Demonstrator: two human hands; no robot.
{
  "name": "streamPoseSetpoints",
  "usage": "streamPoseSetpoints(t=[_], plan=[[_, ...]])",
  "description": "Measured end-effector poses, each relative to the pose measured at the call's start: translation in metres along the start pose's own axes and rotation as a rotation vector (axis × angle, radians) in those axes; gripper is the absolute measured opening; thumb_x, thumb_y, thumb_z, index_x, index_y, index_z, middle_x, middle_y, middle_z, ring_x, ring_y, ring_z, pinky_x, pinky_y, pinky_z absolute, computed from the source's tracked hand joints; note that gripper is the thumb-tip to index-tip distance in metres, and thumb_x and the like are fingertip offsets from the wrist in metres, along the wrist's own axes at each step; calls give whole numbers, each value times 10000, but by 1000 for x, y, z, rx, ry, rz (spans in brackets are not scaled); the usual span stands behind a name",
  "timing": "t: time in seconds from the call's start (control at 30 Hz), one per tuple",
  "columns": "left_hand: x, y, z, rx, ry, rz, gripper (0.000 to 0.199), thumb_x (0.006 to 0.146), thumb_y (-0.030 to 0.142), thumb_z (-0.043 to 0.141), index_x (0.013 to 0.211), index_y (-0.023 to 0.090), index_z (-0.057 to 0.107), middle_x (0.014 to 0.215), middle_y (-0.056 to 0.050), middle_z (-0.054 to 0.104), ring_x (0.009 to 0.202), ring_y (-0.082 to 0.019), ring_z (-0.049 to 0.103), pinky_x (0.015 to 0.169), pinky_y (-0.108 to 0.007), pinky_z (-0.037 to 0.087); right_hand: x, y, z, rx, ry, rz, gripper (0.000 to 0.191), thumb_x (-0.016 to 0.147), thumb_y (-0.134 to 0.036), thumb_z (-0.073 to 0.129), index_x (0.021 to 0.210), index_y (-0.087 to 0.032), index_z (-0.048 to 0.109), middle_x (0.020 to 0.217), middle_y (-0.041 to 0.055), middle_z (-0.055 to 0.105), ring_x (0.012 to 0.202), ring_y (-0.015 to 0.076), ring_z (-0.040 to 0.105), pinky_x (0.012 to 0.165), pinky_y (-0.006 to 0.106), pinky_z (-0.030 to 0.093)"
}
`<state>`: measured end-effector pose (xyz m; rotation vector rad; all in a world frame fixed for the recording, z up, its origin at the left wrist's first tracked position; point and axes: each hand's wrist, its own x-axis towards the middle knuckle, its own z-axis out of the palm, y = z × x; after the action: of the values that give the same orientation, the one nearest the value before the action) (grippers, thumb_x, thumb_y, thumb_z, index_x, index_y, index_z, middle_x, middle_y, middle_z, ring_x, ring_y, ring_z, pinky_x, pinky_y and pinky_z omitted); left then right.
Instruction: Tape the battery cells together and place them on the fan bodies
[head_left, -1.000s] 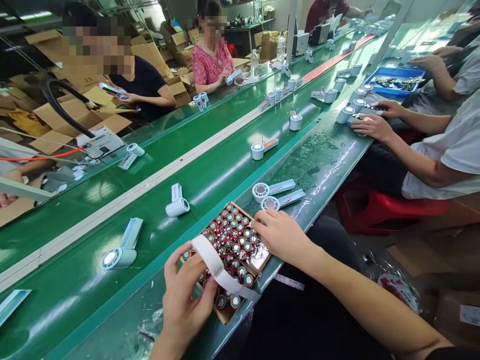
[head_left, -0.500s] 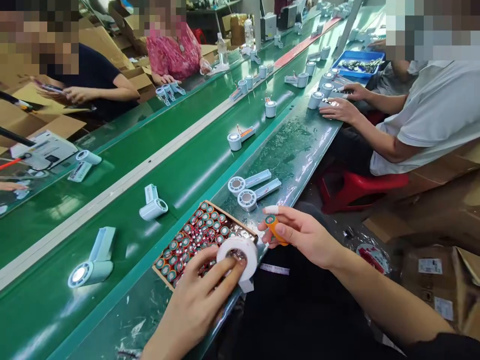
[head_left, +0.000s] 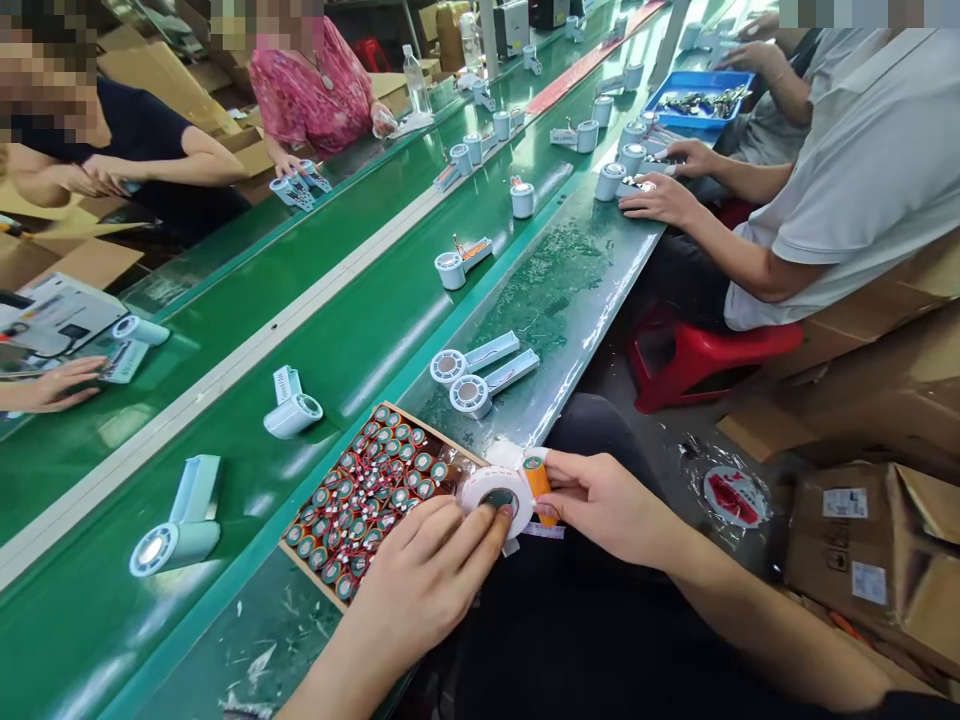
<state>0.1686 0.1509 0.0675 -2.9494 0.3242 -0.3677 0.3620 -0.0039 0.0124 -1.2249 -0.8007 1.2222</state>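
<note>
My left hand (head_left: 439,560) grips a roll of white tape (head_left: 480,487), its fingers pushed into the core. In my right hand (head_left: 611,508) is an orange battery cell (head_left: 537,488), pinched between thumb and fingers and held upright against the right side of the roll. A shallow cardboard box (head_left: 309,572) full of orange cells with green tops and red wires lies by my left hand. Two pale blue fan housings with long open handles, a nearer one (head_left: 471,396) and a farther one (head_left: 448,366), rest on the table beyond the box.
A green conveyor belt (head_left: 360,345) runs alongside, carrying several pale blue housings, one (head_left: 176,545) at the near left. Co-workers sit along both sides. At the right are a red stool (head_left: 705,365) and cardboard boxes (head_left: 840,570); a blue tray (head_left: 701,98) of metal parts stands farther back.
My right hand has brought the battery cell left against the tape roll. My left hand still holds the roll. Across the belt, a co-worker's hand has moved farther in beside a housing.
</note>
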Motion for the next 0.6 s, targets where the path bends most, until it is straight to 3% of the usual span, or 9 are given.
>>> streamPoseSetpoints(t=[0.07, 0.23, 0.3, 0.37, 0.47, 0.53, 0.6], plan=[[8, 6, 3, -12, 41, -19, 284, 963, 91, 581, 1227, 114, 683, 1037, -59, 729, 937, -217, 580, 904, -390, 511, 5, 6, -3, 198, 88, -17, 261, 910, -355, 766, 1110, -196, 711, 1010, 42, 742, 955, 219, 696, 929, 379, 578], [28, 21, 17, -42, 135, -119, 263, 938, 116, 648, 1200, 108, 674, 958, -44, 712, 935, -220, 539, 923, -401, 452, 16, 20, 19, 650, 574, -189, 364, 883, -348, 817, 1202, -238, 678, 1268, 73, 714, 1151, 233, 683, 985, 383, 573], [33, 26, 24, -68, 158, -153, 272, 942, 125, 646, 1212, 98, 665, 957, -52, 708, 937, -226, 531, 907, -412, 440, 19, 25, 33, 752, 636, -213, 376, 889, -332, 815, 1224, -270, 657, 1336, 62, 686, 1238, 237, 646, 997, 389, 575], [33, 30, 26, -105, 148, -174, 253, 948, 143, 645, 1195, 96, 667, 924, -55, 697, 921, -228, 529, 876, -414, 436, 21, 27, 36, 771, 604, -194, 374, 859, -288, 842, 1191, -268, 671, 1312, 56, 701, 1246, 236, 644, 999, 387, 579], [24, 34, 17, -232, 80, -160, 255, 963, 234, 660, 1192, 122, 667, 875, -43, 680, 885, -211, 536, 841, -393, 444, 20, 18, 5, 717, 609, -228, 310, 840, -227, 843, 1121, -243, 712, 1233, 43, 735, 1192, 209, 672, 1037, 360, 556], [9, 32, 4, -322, 62, -162, 282, 961, 268, 670, 1219, 155, 662, 880, -35, 690, 887, -202, 546, 870, -388, 455, 15, 5, -37, 683, 746, -330, 237, 886, -200, 779, 1113, -250, 732, 1229, 16, 735, 1206, 170, 664, 1100, 321, 499], [-15, 26, -9, -314, 77, -290, 276, 950, 199, 662, 1226, 187, 665, 931, -38, 718, 927, -204, 559, 938, -401, 451, 9, -4, -82, 634, 960, -436, 130, 917, -166, 709, 1006, -244, 761, 1279, 15, 722, 1263, 168, 637, 1149, 326, 435]])
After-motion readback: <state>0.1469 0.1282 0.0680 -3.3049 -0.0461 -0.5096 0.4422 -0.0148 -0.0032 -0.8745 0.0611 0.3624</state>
